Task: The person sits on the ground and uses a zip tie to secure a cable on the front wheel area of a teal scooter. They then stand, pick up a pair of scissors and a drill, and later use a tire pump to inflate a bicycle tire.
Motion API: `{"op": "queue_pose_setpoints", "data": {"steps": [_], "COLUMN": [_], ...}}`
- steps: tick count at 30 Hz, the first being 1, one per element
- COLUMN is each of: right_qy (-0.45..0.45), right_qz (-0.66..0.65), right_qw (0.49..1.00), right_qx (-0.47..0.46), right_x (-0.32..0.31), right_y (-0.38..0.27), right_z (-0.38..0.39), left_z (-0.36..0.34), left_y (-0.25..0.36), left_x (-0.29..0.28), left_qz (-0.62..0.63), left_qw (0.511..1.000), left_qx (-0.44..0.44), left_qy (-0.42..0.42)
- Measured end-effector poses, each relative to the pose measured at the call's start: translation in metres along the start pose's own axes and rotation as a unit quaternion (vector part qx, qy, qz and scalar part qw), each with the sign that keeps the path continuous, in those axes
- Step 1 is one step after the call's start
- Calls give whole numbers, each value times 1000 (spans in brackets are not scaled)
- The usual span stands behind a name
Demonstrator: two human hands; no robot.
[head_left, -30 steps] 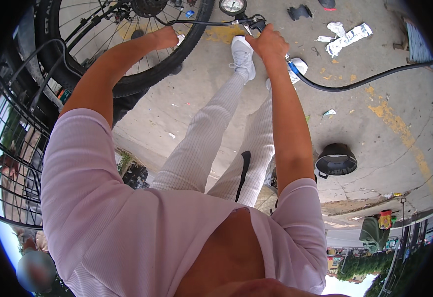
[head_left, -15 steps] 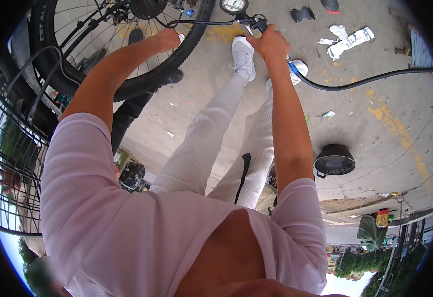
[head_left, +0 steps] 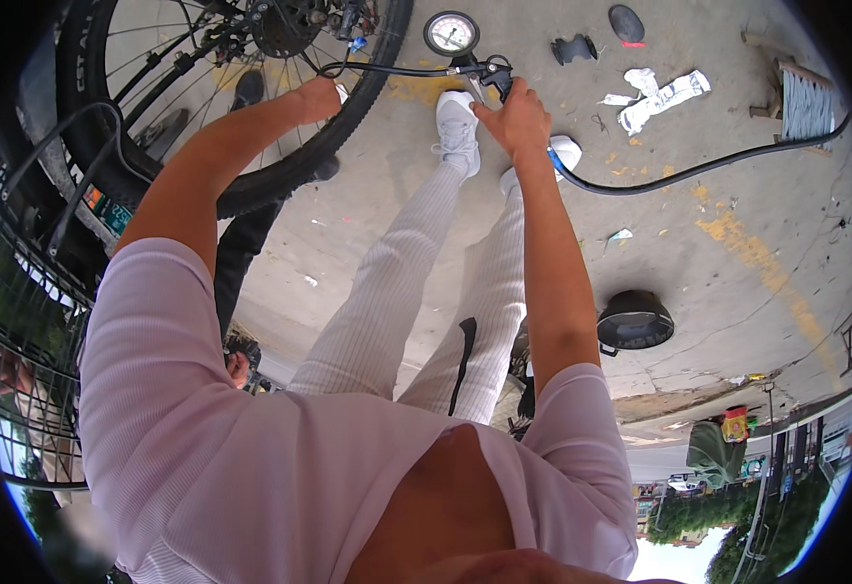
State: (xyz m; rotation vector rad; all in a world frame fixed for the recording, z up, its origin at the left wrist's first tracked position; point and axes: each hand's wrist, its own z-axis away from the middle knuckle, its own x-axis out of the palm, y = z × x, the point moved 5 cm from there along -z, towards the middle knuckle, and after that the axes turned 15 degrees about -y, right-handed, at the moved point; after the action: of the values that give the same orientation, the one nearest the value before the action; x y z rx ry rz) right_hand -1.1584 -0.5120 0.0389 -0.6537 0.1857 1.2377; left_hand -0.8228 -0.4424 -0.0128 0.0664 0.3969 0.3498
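At the upper right of centre, my right hand [head_left: 518,125] is wrapped round the handle of a tyre inflator [head_left: 492,72] with a round dial gauge [head_left: 451,35]. From the inflator a thin black hose [head_left: 397,69] runs left to the bicycle wheel [head_left: 290,161]. My left hand [head_left: 315,100] is at the inner side of the wheel's rim, among the spokes and just below the hose's end. Its fingers look curled; what they hold is hidden. A thicker black air hose [head_left: 679,181] leads away right from below my right hand.
A black basin [head_left: 635,321] stands on the concrete at right. White crumpled wrapping [head_left: 664,100], a black spool-like piece [head_left: 575,50] and a dark oval object [head_left: 627,24] lie farther off. At left is a black wire basket [head_left: 32,389]. Another person's hand [head_left: 239,370] shows behind my left arm.
The view has shifted, so the ground things sit farther left and the gauge shows whole. Both hands keep their places at the inflator and the wheel.
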Motion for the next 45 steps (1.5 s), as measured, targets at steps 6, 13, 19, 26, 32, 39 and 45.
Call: {"op": "queue_pose_setpoints", "data": {"steps": [6,13,19,26,32,39,45], "right_qy": [0,-2,8,0,5,12,9], "right_qz": [10,12,16,-5,-11,-13,-16], "right_qw": [1000,1000,1000,1000,1000,1000,1000], "right_qx": [-6,6,14,13,6,10,-7], "right_x": [-6,-8,-1,-3,1,-1,1], "right_y": [-7,-5,-5,-4,-1,0,-2], "right_z": [2,0,3,3,-1,-2,-1], "left_z": [-10,-14,-12,-14,-12,4,-15], "left_y": [-1,2,2,4,3,-2,4], "left_x": [15,8,11,16,6,-21,19], "left_qz": [111,76,52,29,45,60,96], "left_qw": [993,997,999,999,999,998,995], "left_qx": [-29,-8,-9,-6,-11,-7,-16], "left_qy": [1,-26,-9,-19,2,10,-5]}}
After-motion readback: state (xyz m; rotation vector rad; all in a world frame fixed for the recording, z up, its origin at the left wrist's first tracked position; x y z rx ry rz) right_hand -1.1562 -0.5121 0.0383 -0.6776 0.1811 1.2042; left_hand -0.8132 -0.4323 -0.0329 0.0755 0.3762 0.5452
